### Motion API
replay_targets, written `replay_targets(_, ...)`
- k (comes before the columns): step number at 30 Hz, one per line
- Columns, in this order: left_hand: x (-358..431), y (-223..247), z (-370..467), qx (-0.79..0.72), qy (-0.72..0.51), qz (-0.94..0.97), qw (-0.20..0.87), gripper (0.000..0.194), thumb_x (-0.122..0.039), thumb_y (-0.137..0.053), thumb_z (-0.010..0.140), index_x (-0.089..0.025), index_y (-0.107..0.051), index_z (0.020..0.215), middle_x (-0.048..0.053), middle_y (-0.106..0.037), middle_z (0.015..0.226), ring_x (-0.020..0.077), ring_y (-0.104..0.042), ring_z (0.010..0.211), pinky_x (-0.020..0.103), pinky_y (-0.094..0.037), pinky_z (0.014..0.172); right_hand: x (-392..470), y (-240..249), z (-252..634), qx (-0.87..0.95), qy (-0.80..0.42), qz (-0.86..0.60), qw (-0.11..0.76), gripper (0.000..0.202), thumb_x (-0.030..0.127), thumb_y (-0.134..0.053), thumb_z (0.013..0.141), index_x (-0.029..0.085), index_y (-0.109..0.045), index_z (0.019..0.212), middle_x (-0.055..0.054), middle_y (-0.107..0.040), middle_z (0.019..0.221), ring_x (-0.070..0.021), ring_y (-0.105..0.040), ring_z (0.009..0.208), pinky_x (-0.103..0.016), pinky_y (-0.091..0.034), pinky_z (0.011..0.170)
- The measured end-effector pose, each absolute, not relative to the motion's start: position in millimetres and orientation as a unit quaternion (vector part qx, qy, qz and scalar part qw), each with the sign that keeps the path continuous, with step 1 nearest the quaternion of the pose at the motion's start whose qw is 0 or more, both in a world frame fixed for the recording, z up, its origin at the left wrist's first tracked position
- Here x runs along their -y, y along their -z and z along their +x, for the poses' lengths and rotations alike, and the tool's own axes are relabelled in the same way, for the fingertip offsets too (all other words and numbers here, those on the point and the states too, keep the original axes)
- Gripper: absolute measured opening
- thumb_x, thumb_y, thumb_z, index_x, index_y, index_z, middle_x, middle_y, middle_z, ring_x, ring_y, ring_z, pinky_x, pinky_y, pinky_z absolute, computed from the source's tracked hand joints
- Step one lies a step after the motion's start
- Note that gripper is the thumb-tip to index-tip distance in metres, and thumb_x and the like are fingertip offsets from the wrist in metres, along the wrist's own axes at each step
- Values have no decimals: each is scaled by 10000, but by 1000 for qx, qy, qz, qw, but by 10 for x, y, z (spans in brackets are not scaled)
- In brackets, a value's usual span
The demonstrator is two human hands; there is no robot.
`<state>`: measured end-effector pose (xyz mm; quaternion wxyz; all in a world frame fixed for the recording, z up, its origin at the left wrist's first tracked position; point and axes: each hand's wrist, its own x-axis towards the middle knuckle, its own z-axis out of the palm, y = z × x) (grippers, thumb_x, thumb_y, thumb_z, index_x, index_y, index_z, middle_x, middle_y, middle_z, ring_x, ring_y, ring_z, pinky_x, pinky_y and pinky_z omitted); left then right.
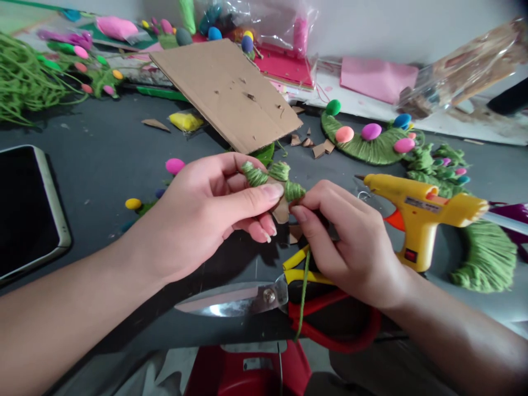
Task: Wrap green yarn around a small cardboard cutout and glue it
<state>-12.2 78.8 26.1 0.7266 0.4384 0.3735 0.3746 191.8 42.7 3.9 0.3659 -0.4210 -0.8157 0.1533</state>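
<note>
Between thumb and fingers, my left hand [218,203] grips a small cardboard cutout [281,211] with several arms wrapped in green yarn [279,171]. My right hand [342,236] is closed in a pinch at the cutout's right side, by one wrapped arm. From it a loose strand of green yarn [304,297] hangs down. Below the hands lie large scissors [269,296] with red handles, and yellow handles partly hidden under my right hand. To the right of that hand is a yellow hot glue gun [421,209].
A cardboard sheet [235,88] lies behind my hands near cardboard scraps [322,148]. Yarn-wrapped crescents with coloured buttons [371,143] are at the right. A phone [31,212] lies left, below a green yarn heap [28,80]. A yellow packet [185,121] sits near the sheet.
</note>
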Motion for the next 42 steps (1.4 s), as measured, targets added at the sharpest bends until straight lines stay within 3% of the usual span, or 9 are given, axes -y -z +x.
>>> replay_targets(8,-791,-228,-154,-368,-380,476,703,93,-182,-733,922,-163,-642,935,-25,-694,795,70,-688,646,123,-574,555,-426,-33,1910,832,-169,-404,340,119,84,-541,978,162,-599,909,-22,-556,832,-118,-533,765,-243,-469,714)
replay_targets(17,-770,-197,-111,-411,-395,525,632,123,-167,-733,899,-170,-611,915,-39,-680,727,93,-685,581,151,-561,491,-425,-31,1914,868,-170,-350,308,142,97,-548,987,101,-653,891,-44,-554,820,-124,-512,733,-274,-457,689)
replay_targets(21,-716,-218,-130,-453,-380,601,537,164,-179,-751,883,-200,-591,914,-66,-649,668,69,-645,505,132,-518,466,-402,-39,1935,857,-156,-356,337,94,80,-585,962,96,-675,984,-57,-596,876,-118,-542,745,-263,-479,688)
replay_targets(25,-710,-206,-161,-457,-355,645,499,175,-215,-773,860,-223,-609,919,-66,-649,670,54,-590,468,135,-449,417,-403,-52,1944,836,-135,-380,372,84,76,-598,954,118,-670,946,-53,-616,858,-111,-569,753,-242,-499,699)
replay_targets(30,-759,-250,-197,-446,-301,620,571,163,-275,-736,903,-208,-593,943,-49,-651,633,69,-576,475,135,-468,421,-432,-68,1949,809,-86,-426,396,118,93,-603,958,157,-655,873,-47,-623,788,-128,-582,730,-267,-497,690)
replay_targets(34,-782,-274,-223,-411,-250,593,645,152,-288,-710,926,-193,-600,969,3,-709,722,87,-593,533,139,-464,422,-445,-75,1952,799,-77,-438,404,121,122,-609,962,180,-643,861,-44,-624,771,-138,-575,694,-291,-481,653)
replay_targets(42,-797,-205,-207,-382,-286,531,700,147,-279,-772,874,-227,-649,935,-21,-690,646,89,-580,493,140,-420,404,-454,-67,1965,812,-147,-420,378,149,103,-562,979,172,-619,860,-26,-591,764,-115,-547,692,-257,-474,658)
